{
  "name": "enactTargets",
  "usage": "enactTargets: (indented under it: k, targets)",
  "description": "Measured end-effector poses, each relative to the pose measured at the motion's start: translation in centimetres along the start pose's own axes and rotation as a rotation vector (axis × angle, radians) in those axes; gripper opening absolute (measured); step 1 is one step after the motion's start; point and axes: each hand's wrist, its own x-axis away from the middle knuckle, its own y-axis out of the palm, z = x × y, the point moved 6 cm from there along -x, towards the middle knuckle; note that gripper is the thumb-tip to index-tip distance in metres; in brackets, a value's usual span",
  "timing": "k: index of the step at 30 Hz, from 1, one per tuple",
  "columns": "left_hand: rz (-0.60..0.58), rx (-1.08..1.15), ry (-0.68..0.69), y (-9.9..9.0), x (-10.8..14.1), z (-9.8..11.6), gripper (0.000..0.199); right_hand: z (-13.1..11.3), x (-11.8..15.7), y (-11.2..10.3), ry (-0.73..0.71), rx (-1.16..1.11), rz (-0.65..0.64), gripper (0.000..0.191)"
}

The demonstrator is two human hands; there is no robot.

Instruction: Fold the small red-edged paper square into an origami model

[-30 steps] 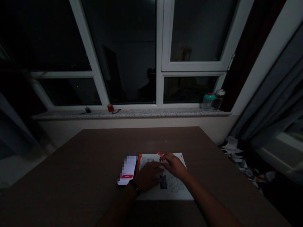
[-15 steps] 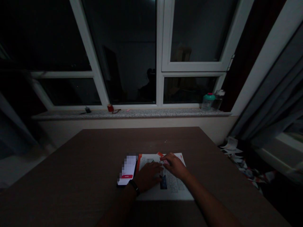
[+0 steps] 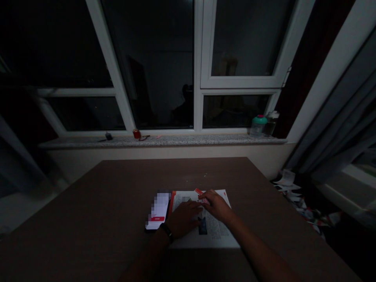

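Observation:
A printed sheet or magazine [image 3: 219, 231] with text, a dark blue picture and an orange-red left edge lies on the brown table. My left hand [image 3: 183, 219], with a black band at the wrist, rests over its left half, fingers stretched out flat. At the upper middle of the page, my right hand [image 3: 216, 204] has its fingers bent and pinched on a small red-and-white strip [image 3: 198, 191], mostly hidden under the fingers. The fingertips of both hands nearly meet. Left of the page lies a phone [image 3: 158, 211], its screen lit and partly blurred out.
Tiny white scraps [image 3: 205, 175] dot the table [image 3: 117, 196] beyond the page. On the granite sill [image 3: 182, 140] stand a red container [image 3: 136, 134], a small dark bottle [image 3: 108, 136] and a teal-lidded bottle [image 3: 258, 126]. Papers [image 3: 288, 180] are piled at the right, beside a curtain.

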Motion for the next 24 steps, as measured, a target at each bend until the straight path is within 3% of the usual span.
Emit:
enactTargets:
  k: [10, 17, 24]
  targets:
    - [0.014, -0.031, -0.137, 0.0, 0.0, -1.3, 0.042, -0.2, -0.2, -1.1, 0.057, -0.019, 0.097, 0.023]
    - [-0.006, -0.036, -0.156, -0.1, 0.0, -1.2, 0.048, 0.4, -0.1, -0.5, 0.130, -0.153, 0.098, 0.012]
    - [-0.004, -0.069, -0.136, 0.2, 0.0, -1.4, 0.051, 0.0, 0.2, 0.6, 0.106, -0.225, 0.001, 0.007]
